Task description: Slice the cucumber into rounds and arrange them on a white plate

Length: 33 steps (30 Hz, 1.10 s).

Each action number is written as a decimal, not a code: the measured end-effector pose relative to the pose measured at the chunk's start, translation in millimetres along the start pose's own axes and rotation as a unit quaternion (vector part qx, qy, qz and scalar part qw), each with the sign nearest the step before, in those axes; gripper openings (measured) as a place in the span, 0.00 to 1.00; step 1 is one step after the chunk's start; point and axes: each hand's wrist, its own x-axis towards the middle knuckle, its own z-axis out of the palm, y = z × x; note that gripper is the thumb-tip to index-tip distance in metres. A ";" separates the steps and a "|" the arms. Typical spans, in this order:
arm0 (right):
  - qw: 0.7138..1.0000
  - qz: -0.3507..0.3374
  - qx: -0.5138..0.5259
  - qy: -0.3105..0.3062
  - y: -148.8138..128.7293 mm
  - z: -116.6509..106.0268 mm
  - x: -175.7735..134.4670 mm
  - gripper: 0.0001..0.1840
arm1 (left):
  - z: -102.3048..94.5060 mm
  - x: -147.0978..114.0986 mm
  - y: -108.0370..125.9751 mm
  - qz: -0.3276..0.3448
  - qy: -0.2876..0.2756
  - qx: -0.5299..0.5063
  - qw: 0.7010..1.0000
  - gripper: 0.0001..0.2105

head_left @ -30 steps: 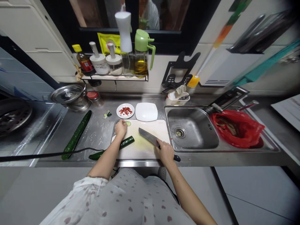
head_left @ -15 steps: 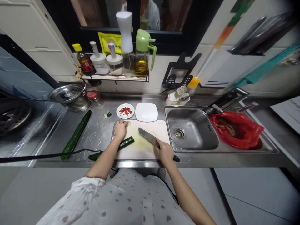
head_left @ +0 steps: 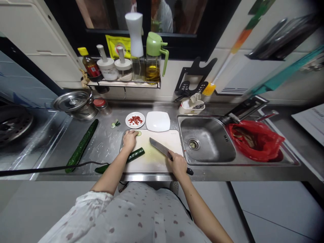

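Note:
At the upper left of the white cutting board (head_left: 164, 165), my left hand (head_left: 129, 139) has its fingers curled down against a pale cucumber slice (head_left: 139, 133); what lies under the palm is hidden. My right hand (head_left: 178, 165) grips a kitchen knife (head_left: 159, 146) by its black handle, the blade pointing up and left over the board. A cut length of dark green cucumber (head_left: 136, 154) lies on the board, partly behind my left forearm. Another cucumber piece (head_left: 101, 168) shows left of that forearm at the counter edge.
A whole cucumber (head_left: 82, 146) lies on the steel counter, with small cucumber scraps (head_left: 115, 124) nearer the board. Behind it stand a plate of chopped red bits (head_left: 135, 120) and a white square plate (head_left: 158, 121). To the right are the sink (head_left: 207, 141) and a red plastic bag (head_left: 263, 148).

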 end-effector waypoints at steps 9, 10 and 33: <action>1.000 0.005 -0.001 -0.009 -3.5 -0.4 1.5 0.20 | -9.6 -9.8 11.4 -0.046 0.047 -0.065 0.996 0.13; 1.000 0.005 0.000 -0.010 -4.6 -1.0 1.8 0.19 | -11.8 -12.4 13.4 -0.048 0.054 -0.074 0.995 0.13; 0.982 -0.145 0.015 -0.120 -70.5 -22.5 -0.1 0.13 | -24.3 -98.7 20.2 0.125 0.007 -0.110 0.986 0.12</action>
